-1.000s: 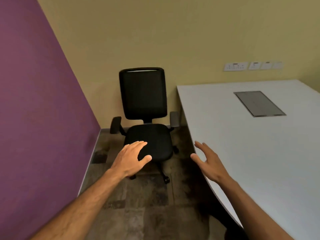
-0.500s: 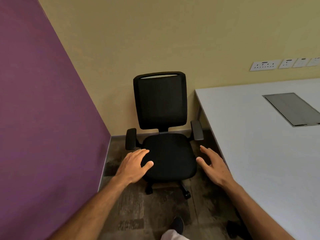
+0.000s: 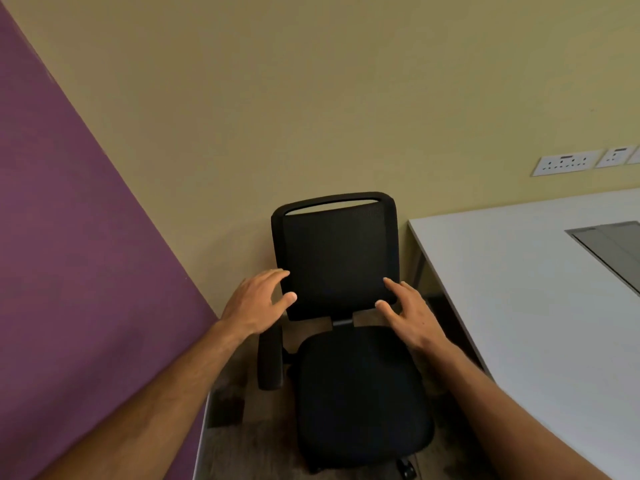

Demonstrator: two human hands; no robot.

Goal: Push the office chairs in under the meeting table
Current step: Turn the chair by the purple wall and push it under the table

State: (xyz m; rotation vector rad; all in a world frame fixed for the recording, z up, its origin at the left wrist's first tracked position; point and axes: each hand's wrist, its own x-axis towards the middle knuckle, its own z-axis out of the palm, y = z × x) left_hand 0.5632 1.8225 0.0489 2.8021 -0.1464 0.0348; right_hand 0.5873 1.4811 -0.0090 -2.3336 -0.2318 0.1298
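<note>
A black office chair with a mesh back and padded seat stands in the corner, facing me, to the left of the white meeting table. My left hand is spread open at the lower left edge of the backrest, fingertips at or just short of it. At the lower right edge of the backrest is my right hand, also open, fingers splayed. Neither hand is closed around the chair. The chair's left armrest shows below my left wrist; the right armrest is hidden behind my right arm.
A purple wall runs close along the left, and a beige wall stands right behind the chair. White wall sockets sit above the table. A grey cable hatch is set into the tabletop. Patterned carpet lies underfoot.
I have moved closer to the chair, which now fills the lower middle of view. Both hands have risen from seat level to the lower sides of the backrest.
</note>
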